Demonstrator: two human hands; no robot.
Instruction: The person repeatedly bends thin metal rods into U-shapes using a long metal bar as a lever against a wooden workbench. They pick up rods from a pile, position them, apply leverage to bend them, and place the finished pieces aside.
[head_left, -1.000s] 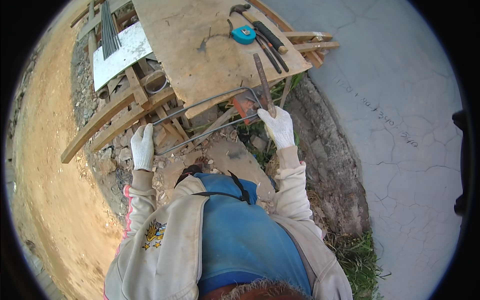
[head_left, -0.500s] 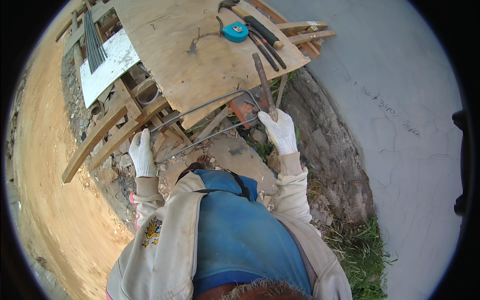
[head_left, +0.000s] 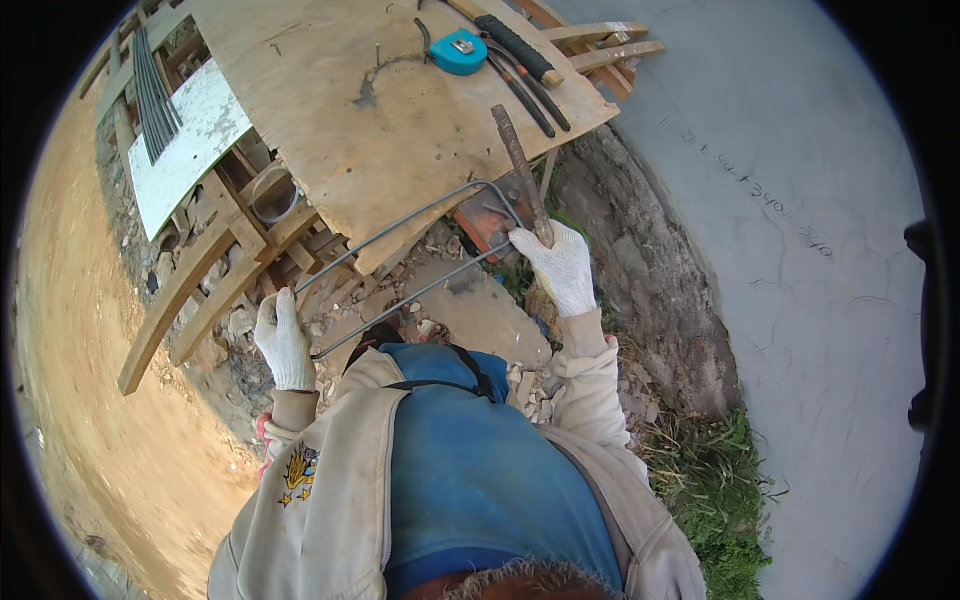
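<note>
A thin steel rod (head_left: pixel 410 217), bent into a long narrow rectangle with a gap at the left, spans the space between my hands. My left hand (head_left: pixel 285 343), in a white knit glove, pinches one end of it. My right hand (head_left: pixel 562 268), gloved alike, is closed round the lower end of a rusty metal bar (head_left: pixel 520 160), next to the rod's right corner. Whether those fingers also grip the rod is hidden. The bar stands tilted at the edge of a plywood board (head_left: pixel 340 130). Below the rod's right end lies a reddish-orange metal piece (head_left: pixel 484 222), partly covered.
On the board lie a teal tape measure (head_left: pixel 459 52), pliers (head_left: pixel 522 92) and a hammer (head_left: pixel 515 47); a nail (head_left: pixel 377 54) sticks up. Several straight rods (head_left: pixel 152 95) rest on a white panel (head_left: pixel 195 150) at left. Curved timbers (head_left: pixel 165 300) jut out toward me. A grey wall (head_left: pixel 790 330) runs along the right.
The board and its tools sit a little farther up and left in view. My left hand and the rod's left end are slightly lower; both hands keep their hold.
</note>
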